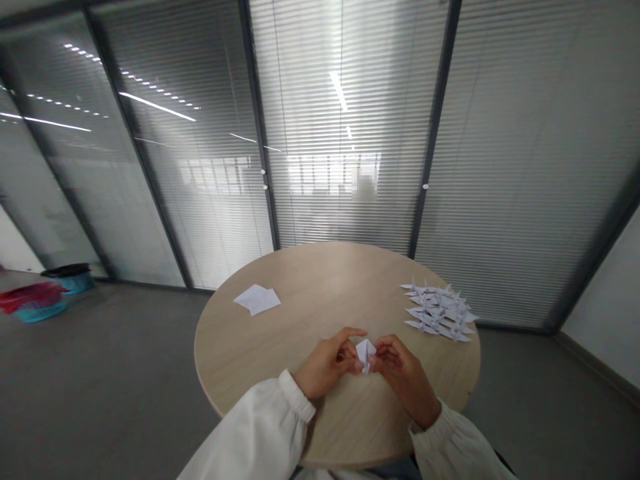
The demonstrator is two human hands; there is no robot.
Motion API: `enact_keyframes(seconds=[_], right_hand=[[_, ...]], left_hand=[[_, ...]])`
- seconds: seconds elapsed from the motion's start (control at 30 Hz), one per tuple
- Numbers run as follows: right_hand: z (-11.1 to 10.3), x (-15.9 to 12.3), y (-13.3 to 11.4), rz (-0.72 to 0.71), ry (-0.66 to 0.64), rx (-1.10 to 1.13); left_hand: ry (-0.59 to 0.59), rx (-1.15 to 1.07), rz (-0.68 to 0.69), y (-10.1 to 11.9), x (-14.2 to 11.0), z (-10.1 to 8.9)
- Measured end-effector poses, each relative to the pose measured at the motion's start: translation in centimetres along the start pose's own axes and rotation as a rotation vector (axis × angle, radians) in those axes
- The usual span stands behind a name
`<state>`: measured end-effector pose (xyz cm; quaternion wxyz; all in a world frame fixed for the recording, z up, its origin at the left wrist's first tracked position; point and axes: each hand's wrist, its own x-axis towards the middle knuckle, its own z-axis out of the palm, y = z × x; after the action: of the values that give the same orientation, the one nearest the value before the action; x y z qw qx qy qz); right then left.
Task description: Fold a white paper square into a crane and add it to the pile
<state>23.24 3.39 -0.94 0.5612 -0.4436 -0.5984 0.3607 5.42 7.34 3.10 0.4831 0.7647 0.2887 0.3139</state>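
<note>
Between my two hands is a small piece of folded white paper (366, 351), roughly kite-shaped with a crease down its middle. My left hand (334, 360) pinches its left lower edge with thumb and fingers, the index finger stretched above it. On the other side my right hand (400, 363) grips the right edge between thumb and fingertips. The paper is held just over the round wooden table (320, 287), near its front. The fingers partly cover its sides.
A cluster of several folded paper cranes (440, 310) lies at the table's right. Flat white paper sheets (257, 299) rest at the left. Blue bins, one with a red liner (37, 300) and one with a black liner (70, 275), stand on the floor. Glass panels with blinds (340, 133) are behind.
</note>
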Motion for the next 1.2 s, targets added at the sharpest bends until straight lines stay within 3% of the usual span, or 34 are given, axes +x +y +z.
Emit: enact_keyframes(seconds=[0.3, 0.7, 1.2], right_hand=[[0.37, -0.02, -0.63, -0.002, -0.071, 0.049], [0.39, -0.14, -0.54, 0.017, -0.105, 0.077], [0.11, -0.06, -0.14, 0.035, -0.074, 0.070]], left_hand=[[0.039, -0.031, 0.072, 0.10, -0.08, 0.26], [-0.071, 0.263, 0.167, 0.39, -0.57, 0.47], [-0.080, 0.380, 0.202, 0.65, -0.70, 0.37]])
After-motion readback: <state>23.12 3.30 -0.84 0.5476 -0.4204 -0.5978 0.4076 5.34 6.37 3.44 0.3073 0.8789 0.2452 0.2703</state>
